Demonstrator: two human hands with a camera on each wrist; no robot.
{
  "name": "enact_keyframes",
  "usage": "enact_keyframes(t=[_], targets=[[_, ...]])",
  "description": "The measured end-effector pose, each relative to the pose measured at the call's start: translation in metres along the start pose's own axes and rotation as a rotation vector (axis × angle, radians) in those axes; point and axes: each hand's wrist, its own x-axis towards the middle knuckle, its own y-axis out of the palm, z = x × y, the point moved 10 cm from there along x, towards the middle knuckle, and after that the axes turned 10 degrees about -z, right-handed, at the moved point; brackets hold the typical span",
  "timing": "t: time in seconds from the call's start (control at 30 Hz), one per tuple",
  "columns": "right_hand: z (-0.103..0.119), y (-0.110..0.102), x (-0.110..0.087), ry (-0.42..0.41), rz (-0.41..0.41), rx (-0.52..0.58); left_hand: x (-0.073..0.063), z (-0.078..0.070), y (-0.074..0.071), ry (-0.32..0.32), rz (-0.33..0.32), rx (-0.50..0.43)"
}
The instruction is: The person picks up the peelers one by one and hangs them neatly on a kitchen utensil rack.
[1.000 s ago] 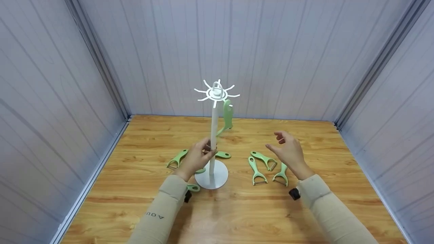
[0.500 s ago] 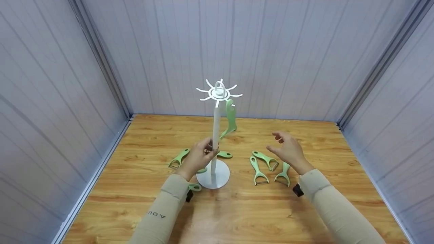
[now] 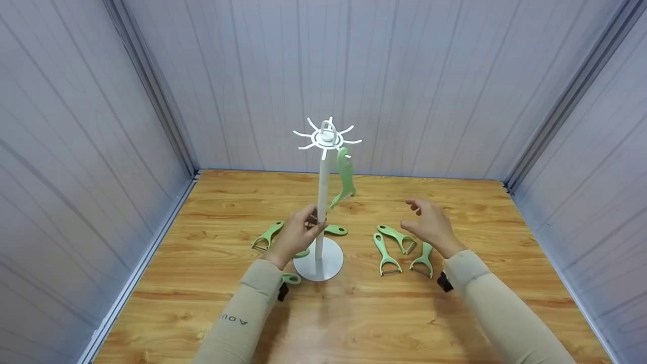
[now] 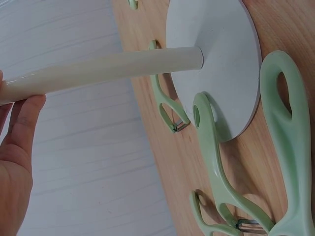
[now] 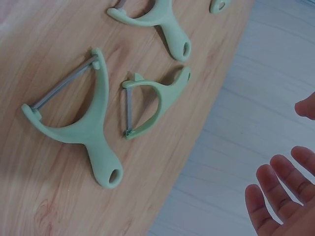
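Observation:
My left hand grips the white pole of an upright stand, partway up. A ring of curved hooks tops the stand, and a green peeler hangs from one hook at the front right, its blade end down. Nothing is in my right hand, which hovers with fingers loosely bent and thumb apart. Below and around it lie a peeler, another peeler and a third peeler, the last partly under the wrist.
Around the round white base lie more green peelers, such as one peeler touching its edge and another peeler at left. My left forearm partly covers some. Pale panel walls enclose the wooden table.
The hanging peeler has swung and turned slightly on its hook. The head view has shifted a little. My left hand stays on the pole; my right hand hardly moves.

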Motion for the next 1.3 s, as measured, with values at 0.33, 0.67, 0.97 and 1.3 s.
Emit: enact_keyframes(t=[0.33,0.67,0.97,1.3], targets=[[-0.013,0.013,-0.003,0.01,0.041,-0.011,0.0,0.0,0.0,-0.016,0.004,0.0],[-0.022,0.026,-0.004,0.024,0.097,0.002,-0.001,0.0,0.0,-0.002,-0.011,0.01],[-0.027,0.041,-0.006,0.025,0.166,0.077,-0.002,0.0,0.001,-0.013,0.001,0.026],[-0.039,0.06,-0.003,0.012,0.22,0.144,-0.001,-0.001,0.0,0.008,-0.006,0.025]])
